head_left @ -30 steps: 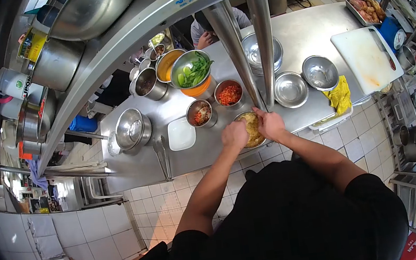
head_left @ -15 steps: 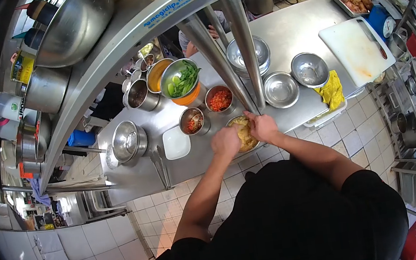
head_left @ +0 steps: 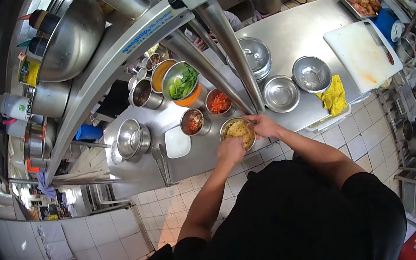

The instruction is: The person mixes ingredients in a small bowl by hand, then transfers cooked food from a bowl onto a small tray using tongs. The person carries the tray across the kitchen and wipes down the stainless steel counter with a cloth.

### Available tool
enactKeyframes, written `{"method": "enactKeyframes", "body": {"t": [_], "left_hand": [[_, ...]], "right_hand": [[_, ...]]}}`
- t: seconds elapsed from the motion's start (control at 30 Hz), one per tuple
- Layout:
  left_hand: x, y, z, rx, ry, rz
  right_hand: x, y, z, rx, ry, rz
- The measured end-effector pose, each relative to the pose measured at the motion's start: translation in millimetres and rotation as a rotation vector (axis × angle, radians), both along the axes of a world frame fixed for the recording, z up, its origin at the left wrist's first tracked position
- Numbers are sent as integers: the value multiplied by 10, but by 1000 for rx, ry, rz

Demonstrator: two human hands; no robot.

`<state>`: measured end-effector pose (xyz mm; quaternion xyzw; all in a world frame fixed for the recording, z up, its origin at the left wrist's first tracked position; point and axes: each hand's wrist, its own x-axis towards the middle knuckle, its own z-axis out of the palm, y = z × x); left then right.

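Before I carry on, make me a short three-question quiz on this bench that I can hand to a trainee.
1. Which hand reaches over the near side of the bowl of yellowish mixture?
2. True or false: the knife lies on the white cutting board.
3. What colour is the cloth near the cutting board? A) blue; B) yellow; C) red.

Key:
1. The left hand.
2. True.
3. B.

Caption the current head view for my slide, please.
Left hand over yellowish food in a metal bowl at a metal table's edge, right hand at the bowl's rim.
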<state>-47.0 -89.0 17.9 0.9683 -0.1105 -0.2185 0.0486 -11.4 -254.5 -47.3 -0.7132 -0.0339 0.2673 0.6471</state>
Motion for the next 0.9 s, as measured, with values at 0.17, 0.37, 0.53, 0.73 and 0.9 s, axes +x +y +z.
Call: {"method": "enactKeyframes", "body": {"t": [0.17, 0.37, 0.53, 0.73, 0.9], "left_hand": [[262, 115, 51, 37, -90, 82], [26, 286, 150, -223, -407, 159], [-320, 720, -171, -409, -691, 573], [-887, 1322, -531, -546, -580, 903], [-1122, 1864, -871, -617, -663, 1095]], "right_hand": [[-128, 4, 16, 48, 84, -106], [-179, 50, -176, 199, 309, -67], [-100, 269, -312, 336, 535, 285], [-51, 705, -198, 406, 537, -24], [-70, 878, -188, 345, 440, -197]]}}
